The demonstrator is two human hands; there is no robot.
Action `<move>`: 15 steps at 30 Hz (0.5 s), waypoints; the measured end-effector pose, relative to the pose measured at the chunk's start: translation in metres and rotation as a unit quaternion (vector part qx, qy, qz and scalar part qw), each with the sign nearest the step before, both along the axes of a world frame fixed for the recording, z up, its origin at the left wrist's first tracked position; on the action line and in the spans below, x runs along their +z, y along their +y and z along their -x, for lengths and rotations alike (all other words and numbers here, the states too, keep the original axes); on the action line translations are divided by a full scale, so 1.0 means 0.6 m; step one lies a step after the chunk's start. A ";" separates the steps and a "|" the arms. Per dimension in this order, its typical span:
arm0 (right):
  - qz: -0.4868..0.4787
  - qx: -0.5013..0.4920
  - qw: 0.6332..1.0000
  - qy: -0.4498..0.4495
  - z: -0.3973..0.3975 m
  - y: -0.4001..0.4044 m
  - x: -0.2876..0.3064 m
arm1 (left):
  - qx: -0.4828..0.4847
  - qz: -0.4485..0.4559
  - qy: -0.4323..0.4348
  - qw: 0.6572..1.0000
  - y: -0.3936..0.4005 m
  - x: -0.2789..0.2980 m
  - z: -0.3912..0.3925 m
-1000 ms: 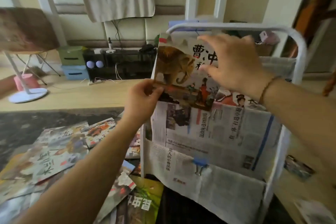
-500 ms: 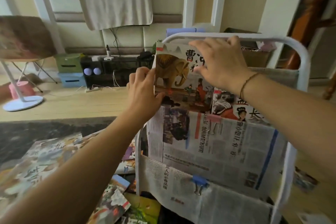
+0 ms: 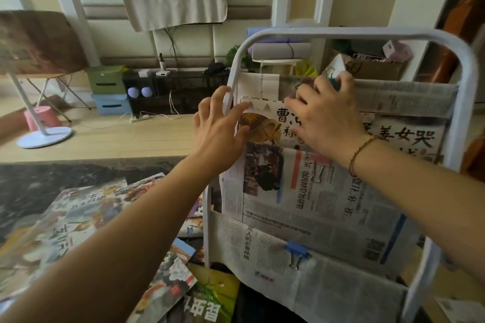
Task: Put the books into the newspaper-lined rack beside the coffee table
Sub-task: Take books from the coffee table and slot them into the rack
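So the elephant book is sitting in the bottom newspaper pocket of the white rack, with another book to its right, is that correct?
Not quite. In the head view the elephant book sits in the middle newspaper pocket of the white rack, not the bottom one. The other book is indeed to its right.

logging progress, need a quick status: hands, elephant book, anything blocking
Left hand open, fingers spread at rack frame. Right hand flat on elephant book, book seated in newspaper pocket. Nothing blocking; more books on table.

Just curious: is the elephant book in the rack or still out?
In. The elephant book stands in the rack's middle pocket, its lower half hidden behind newspaper.
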State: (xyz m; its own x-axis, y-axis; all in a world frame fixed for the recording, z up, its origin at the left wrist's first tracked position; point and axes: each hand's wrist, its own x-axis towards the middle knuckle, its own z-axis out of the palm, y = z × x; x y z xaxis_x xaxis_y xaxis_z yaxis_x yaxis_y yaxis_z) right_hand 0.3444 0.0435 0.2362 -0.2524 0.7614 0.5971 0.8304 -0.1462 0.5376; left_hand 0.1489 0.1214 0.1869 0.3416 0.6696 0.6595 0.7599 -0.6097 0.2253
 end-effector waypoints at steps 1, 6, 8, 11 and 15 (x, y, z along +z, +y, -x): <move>-0.001 0.002 1.000 -0.005 -0.002 -0.002 0.000 | -0.007 -0.005 -0.006 1.000 -0.003 -0.007 0.006; 0.027 -0.038 0.999 -0.028 0.002 -0.009 -0.006 | -0.004 -0.017 -0.059 0.998 -0.034 -0.067 0.083; 0.017 -0.033 0.999 -0.016 0.009 -0.015 -0.005 | 0.022 0.022 -0.059 0.998 -0.057 -0.109 0.138; -0.059 0.075 0.992 0.085 0.033 -0.043 -0.014 | 0.055 0.128 0.015 0.990 -0.103 -0.189 0.236; -0.028 0.315 0.906 0.281 0.148 -0.113 -0.120 | 0.106 0.275 0.154 0.943 -0.187 -0.284 0.345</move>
